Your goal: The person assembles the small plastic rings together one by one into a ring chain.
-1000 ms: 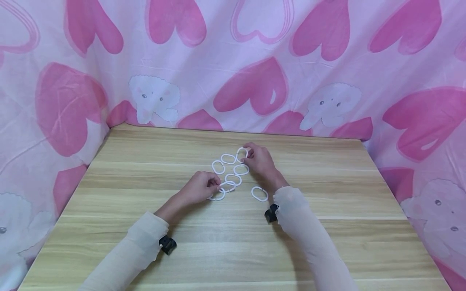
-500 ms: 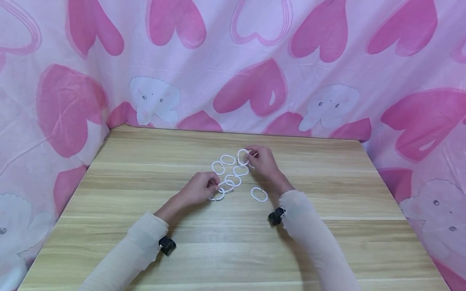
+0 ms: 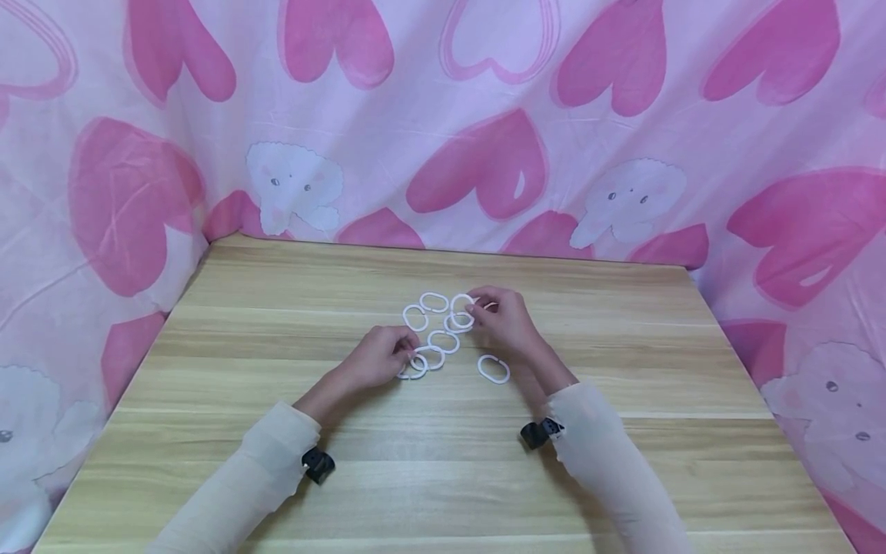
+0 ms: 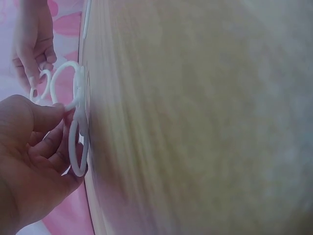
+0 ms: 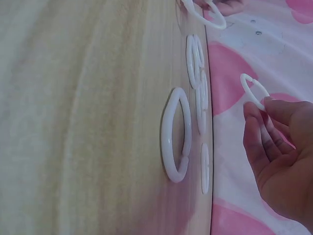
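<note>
In the head view, my left hand (image 3: 381, 355) holds white oval plastic link rings low over the table. Its thumb and fingers pinch an upper link ring (image 4: 54, 82), which hooks into a lower link ring (image 4: 72, 147) by the fingertips. My right hand (image 3: 508, 322) pinches a single white link ring (image 5: 247, 90) between thumb and fingertips. That ring is raised off the table and overlaps a lying ring in the head view. The fingertips cover part of its edge.
On the wooden table (image 3: 415, 477), a loose link ring (image 3: 480, 368) lies below my right hand. Several more, including a far link ring (image 3: 434, 294) and a left link ring (image 3: 404, 317), lie between the hands. A pink heart-patterned curtain (image 3: 388, 169) surrounds the table's back and sides.
My right hand has moved back toward me and slightly right, bringing its ring down over the lying ones. My left hand stays in place while its upper ring has shifted slightly.
</note>
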Motion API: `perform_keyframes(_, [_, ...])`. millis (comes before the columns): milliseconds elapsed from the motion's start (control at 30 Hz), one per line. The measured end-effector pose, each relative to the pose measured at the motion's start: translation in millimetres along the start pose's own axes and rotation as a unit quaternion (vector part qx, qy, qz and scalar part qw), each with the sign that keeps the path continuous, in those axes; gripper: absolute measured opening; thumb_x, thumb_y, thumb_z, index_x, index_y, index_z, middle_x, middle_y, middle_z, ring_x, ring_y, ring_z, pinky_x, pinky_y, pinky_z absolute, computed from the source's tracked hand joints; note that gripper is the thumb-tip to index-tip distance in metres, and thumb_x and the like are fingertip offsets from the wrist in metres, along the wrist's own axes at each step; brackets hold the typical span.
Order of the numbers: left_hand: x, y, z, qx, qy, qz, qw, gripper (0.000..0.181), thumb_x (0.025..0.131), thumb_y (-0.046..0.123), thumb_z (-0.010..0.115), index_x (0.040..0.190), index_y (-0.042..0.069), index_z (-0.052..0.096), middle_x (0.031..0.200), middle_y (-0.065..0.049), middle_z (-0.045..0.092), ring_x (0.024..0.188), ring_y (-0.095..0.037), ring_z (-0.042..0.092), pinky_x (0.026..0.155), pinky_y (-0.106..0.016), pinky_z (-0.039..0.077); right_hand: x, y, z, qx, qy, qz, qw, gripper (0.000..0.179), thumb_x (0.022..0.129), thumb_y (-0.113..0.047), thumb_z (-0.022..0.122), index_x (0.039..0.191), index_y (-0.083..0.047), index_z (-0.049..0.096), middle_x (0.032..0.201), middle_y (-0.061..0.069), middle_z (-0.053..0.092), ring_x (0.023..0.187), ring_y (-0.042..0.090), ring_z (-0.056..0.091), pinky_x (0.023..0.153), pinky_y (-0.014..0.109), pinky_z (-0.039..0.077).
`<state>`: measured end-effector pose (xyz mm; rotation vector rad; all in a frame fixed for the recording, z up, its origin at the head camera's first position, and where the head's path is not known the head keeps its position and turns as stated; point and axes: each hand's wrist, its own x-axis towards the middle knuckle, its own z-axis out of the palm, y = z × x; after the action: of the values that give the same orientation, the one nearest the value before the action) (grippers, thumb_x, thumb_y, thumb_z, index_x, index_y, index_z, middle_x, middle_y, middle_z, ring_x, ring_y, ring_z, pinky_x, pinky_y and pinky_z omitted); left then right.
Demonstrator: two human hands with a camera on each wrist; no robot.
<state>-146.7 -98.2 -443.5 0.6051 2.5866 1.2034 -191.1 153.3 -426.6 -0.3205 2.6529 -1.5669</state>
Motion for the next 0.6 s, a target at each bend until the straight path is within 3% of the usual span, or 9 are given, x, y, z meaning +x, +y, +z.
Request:
perform_keyframes(233, [0.3, 1.4, 0.1, 0.007, 0.001, -0.006, 1.0, 0.013, 0.093, -0.002, 0.061, 0.103, 0.002, 0.066, 0.087, -0.006, 0.07, 0.08, -0.012, 0.061, 0.076, -0.027, 0.052, -10.2, 1, -1, 0.002, -0.019, 0.001, 0.9998, 0.025, 0.093, -0.003, 0.07, 0.116, 0.005, 0.07, 0.089, 0.024, 0.072, 0.068, 0.014, 0.066, 0.061, 0.018, 0.055])
perform_keyframes(433, [1.5, -0.9, 0.7, 0.022, 0.007, 0.004, 0.9997, 0.022, 0.095, -0.003, 0.058, 0.112, 0.002, 0.07, 0.093, -0.006, 0.071, 0.081, -0.012, 0.059, 0.075, -0.026, 0.049, -16.6, 5, 1, 0.021, -0.053, 0.005, 0.9984, 0.025, 0.092, 0.002, 0.068, 0.116, 0.007, 0.069, 0.088, 0.027, 0.071, 0.066, 0.01, 0.065, 0.061, 0.023, 0.059])
perform_keyframes(600, [1.2, -1.3, 0.0, 0.009, 0.005, 0.001, 1.0, 0.015, 0.096, 0.001, 0.061, 0.105, 0.002, 0.072, 0.091, -0.006, 0.072, 0.08, -0.011, 0.059, 0.073, -0.024, 0.049, -20.4, 4, 5, 0.025, -0.07, 0.002, 0.9972, 0.025, 0.092, 0.003, 0.068, 0.116, 0.01, 0.068, 0.085, 0.027, 0.071, 0.064, 0.01, 0.065, 0.062, 0.029, 0.06])
